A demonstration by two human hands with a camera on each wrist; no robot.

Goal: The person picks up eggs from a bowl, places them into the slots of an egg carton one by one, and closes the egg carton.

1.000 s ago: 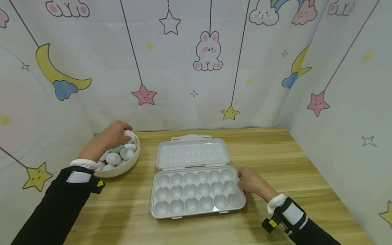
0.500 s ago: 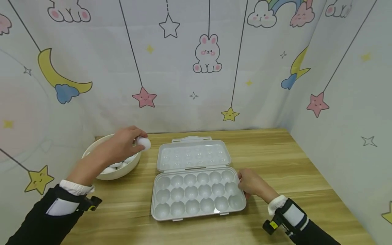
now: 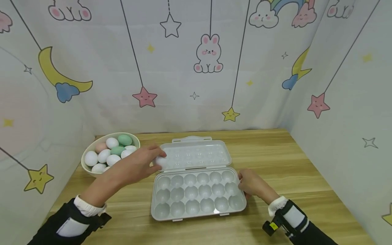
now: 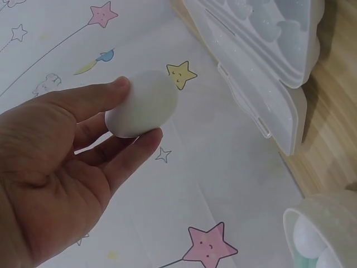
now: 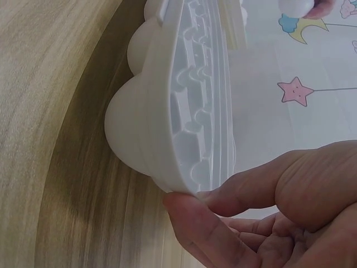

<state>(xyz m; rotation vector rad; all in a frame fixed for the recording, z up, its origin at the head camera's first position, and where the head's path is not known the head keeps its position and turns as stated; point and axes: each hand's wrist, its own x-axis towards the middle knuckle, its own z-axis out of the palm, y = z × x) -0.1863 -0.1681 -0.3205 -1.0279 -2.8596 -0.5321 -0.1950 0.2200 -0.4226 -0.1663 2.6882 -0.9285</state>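
Between the thumb and fingers of my left hand (image 3: 137, 165) a white egg (image 4: 144, 104) is pinched. In the head view this egg hovers by the left end of the egg carton's raised lid (image 3: 196, 154). The white plastic egg carton (image 3: 198, 193) lies open on the table, its rows of round cups bare. My right hand (image 3: 255, 185) grips the carton's right edge; the right wrist view shows thumb and finger pinching the rim (image 5: 178, 162). Behind my left forearm stands a cream bowl (image 3: 84, 162) holding several white, green and pinkish eggs (image 3: 117, 150).
The wood-grain table (image 3: 275, 160) reaches back to a white curtain (image 3: 183, 112) printed with stars, moons and rabbits. More curtain closes in on the left and right sides. A dark strap with a small camera (image 3: 271, 227) sits on each wrist.
My left hand has lifted the white egg out of the bowl and carried it right to the carton's lid, uncovering the bowl. The right hand stays at the carton's edge.
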